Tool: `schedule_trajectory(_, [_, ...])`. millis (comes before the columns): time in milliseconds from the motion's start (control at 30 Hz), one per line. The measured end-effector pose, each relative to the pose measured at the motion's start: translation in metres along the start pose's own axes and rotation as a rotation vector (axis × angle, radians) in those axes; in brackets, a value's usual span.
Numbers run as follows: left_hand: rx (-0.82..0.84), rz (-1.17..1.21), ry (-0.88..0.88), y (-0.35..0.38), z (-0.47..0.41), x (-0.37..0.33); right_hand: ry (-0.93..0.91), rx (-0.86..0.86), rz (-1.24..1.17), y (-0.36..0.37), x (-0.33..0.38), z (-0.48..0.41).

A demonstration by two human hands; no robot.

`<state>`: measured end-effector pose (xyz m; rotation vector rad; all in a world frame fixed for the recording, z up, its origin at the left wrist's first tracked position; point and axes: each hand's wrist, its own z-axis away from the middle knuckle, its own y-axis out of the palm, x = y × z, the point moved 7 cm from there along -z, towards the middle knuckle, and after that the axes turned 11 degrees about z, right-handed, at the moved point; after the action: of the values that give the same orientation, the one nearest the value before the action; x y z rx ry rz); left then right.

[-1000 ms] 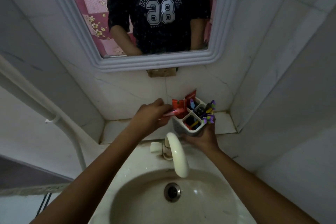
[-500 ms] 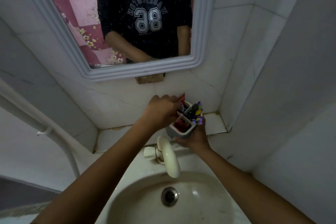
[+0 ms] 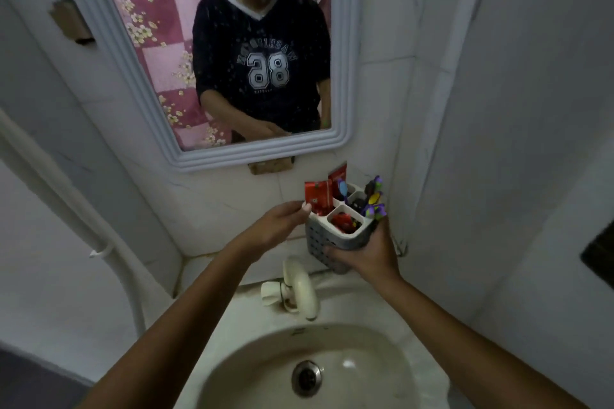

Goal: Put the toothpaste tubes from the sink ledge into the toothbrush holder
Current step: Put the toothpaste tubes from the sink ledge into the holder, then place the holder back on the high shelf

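Note:
My right hand [image 3: 367, 250] grips the grey and white toothbrush holder [image 3: 335, 241] from below and holds it tilted above the sink ledge. Two red toothpaste tubes [image 3: 319, 196] stand in its left rear compartment, tails up. Another red item [image 3: 344, 221] lies in the front compartment, and purple and blue toothbrushes [image 3: 373, 201] fill the right side. My left hand [image 3: 282, 222] sits at the holder's left rim, fingertips next to the nearer tube, fingers loosely curled with nothing clearly in them.
Below is the white basin [image 3: 292, 372] with its drain [image 3: 307, 378] and a curved cream tap [image 3: 304, 290]. The tiled ledge [image 3: 206, 264] runs behind it. A framed mirror [image 3: 212, 53] hangs above. A white pipe [image 3: 113, 262] runs down the left wall, and tiled walls close in on the right.
The left hand has drawn back from over the holder to its left rim, leaving the red tube standing inside. The right hand has lifted and tilted the holder. The view has swung upward.

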<state>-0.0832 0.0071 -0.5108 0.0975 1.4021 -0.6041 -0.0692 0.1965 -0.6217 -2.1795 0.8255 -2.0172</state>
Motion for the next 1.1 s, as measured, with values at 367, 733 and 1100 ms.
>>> schedule_trajectory(367, [-0.021, -0.089, 0.691, -0.02, 0.1, -0.301, -0.369, -0.319, 0.167, -0.215, 0.292, -0.004])
schedule_trajectory(733, [-1.111, -1.386, 0.997, -0.129, 0.149, -0.552, -0.582, -0.583, 0.131, -0.373, 0.63, -0.016])
schedule_trajectory(1100, [-1.002, -1.366, 0.857, -0.178, 0.099, -0.531, -0.385, -0.745, 0.226, -0.352, 0.702, -0.102])
